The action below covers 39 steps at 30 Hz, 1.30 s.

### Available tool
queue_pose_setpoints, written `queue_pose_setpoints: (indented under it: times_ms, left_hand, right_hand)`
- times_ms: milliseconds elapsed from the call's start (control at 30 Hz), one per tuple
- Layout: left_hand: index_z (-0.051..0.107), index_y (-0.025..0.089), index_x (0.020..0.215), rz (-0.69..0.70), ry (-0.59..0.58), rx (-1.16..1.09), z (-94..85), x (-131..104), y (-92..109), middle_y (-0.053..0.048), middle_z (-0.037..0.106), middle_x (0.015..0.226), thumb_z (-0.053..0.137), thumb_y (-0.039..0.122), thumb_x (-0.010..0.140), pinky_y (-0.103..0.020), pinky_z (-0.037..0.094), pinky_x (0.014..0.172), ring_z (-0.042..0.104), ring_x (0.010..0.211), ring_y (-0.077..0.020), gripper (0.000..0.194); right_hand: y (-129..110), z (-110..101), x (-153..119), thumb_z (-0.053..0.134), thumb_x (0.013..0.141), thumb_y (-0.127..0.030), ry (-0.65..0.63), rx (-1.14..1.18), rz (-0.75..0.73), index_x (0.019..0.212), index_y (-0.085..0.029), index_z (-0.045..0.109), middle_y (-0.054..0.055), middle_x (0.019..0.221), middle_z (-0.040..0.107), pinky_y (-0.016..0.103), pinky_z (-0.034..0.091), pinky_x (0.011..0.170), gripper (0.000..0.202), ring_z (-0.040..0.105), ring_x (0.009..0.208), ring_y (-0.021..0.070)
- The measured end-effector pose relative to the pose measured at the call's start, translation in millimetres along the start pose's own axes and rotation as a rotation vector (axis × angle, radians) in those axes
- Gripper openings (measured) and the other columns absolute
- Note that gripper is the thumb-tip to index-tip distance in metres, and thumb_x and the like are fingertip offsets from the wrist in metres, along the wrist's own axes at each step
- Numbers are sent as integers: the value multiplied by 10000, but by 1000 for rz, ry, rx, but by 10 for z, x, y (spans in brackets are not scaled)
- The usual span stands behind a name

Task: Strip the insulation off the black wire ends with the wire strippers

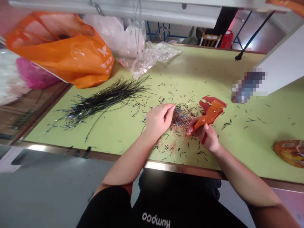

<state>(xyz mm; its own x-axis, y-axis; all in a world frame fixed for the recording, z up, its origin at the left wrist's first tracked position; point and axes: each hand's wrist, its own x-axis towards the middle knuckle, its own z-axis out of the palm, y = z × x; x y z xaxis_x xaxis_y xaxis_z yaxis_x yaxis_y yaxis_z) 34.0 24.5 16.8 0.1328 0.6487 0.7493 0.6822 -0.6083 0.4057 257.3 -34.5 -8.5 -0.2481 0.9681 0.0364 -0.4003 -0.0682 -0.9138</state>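
My right hand (211, 138) is wrapped round the handles of an orange and red wire stripper (211, 112), its jaws pointing away from me and to the left. Fingers pinched together, my left hand (158, 119) is at the left edge of a heap of wire scraps (180, 117); whatever it may hold is too small to make out. The heap mixes black insulation bits, blue pieces and coppery strands. Left of that hand lies a loose bundle of thin black wires (104, 98), many with blue tips at their near-left ends.
An orange plastic bag (71, 60) stands at the back left beside crumpled clear plastic (152, 57). Wire offcuts are scattered over the green tabletop (237, 152). A white panel (282, 57) rises at the right, and an orange-brown packet (289, 152) lies near the right edge.
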Motion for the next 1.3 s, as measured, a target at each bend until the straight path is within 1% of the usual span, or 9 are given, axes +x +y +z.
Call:
queue_pose_setpoints:
  times_ms: [100, 267, 433, 600, 733, 900, 1000, 1100, 1300]
  left_hand:
    - [766, 197, 1030, 9, -45, -24, -20, -30, 87, -58, 824, 911, 556, 301, 1080, -278, 572, 725, 759, 781, -158, 239]
    - [747, 210, 1033, 52, -103, -31, -12, -63, 199, -40, 813, 875, 557, 276, 1077, -277, 529, 668, 749, 753, -152, 205]
    - [713, 213, 1019, 143, -70, -26, -25, -85, 289, -19, 799, 826, 588, 220, 1056, -274, 508, 627, 731, 702, -142, 131]
    - [683, 230, 1050, 192, -44, -60, -38, -109, 344, 10, 761, 749, 616, 204, 1031, -281, 482, 591, 693, 641, -134, 75]
    - [668, 233, 1047, 223, -7, -93, -45, -108, 369, 27, 733, 705, 626, 192, 1015, -276, 455, 563, 663, 599, -125, 67]
    - [662, 213, 1038, 258, 31, -117, -57, -99, 397, 40, 722, 701, 665, 161, 984, -257, 422, 544, 620, 561, -106, 75]
    - [661, 214, 1028, 265, 36, -116, -61, -99, 422, 41, 710, 690, 655, 158, 990, -256, 417, 545, 605, 552, -105, 68]
    - [660, 211, 1037, 263, 25, -120, -61, -100, 433, 36, 719, 705, 659, 150, 987, -257, 420, 544, 614, 567, -108, 79]
    - [671, 207, 1025, 219, 37, -102, -56, -99, 416, 41, 703, 681, 675, 151, 981, -259, 413, 542, 601, 555, -106, 71]
  right_hand:
    - [-5, 31, -14, 651, 919, -735, -50, 22, 15, 1077, -228, 766, 56, 839, 692, 385, 580, 689, 543, 666, 728, 232]
    - [-14, 99, -42, 640, 914, -770, -12, -3, 2, 1103, -259, 765, 59, 883, 690, 398, 593, 716, 559, 657, 749, 227]
    - [-22, 139, -82, 675, 883, -786, 3, -170, 38, 1075, -289, 728, 87, 926, 674, 464, 581, 809, 535, 659, 874, 289]
    - [-1, 161, -84, 640, 859, -845, 2, -157, 74, 1021, -291, 690, 105, 929, 667, 453, 586, 785, 579, 669, 998, 323]
    - [56, 119, -80, 612, 873, -843, 15, -136, 61, 1043, -292, 691, 101, 908, 676, 451, 601, 758, 582, 688, 992, 324]
    - [180, 39, -100, 560, 909, -828, 26, -108, -9, 1109, -301, 696, 86, 901, 704, 460, 615, 748, 580, 713, 958, 320]
    - [225, 20, -120, 550, 935, -800, 65, -102, -30, 1145, -314, 689, 81, 921, 718, 461, 621, 747, 547, 722, 945, 314]
    - [216, 38, -127, 562, 925, -805, 94, -118, -28, 1141, -312, 687, 90, 928, 721, 462, 624, 734, 553, 725, 937, 318]
    - [112, 125, -105, 532, 941, -809, 17, -133, -78, 1052, -289, 716, 90, 872, 693, 441, 609, 689, 563, 706, 852, 296]
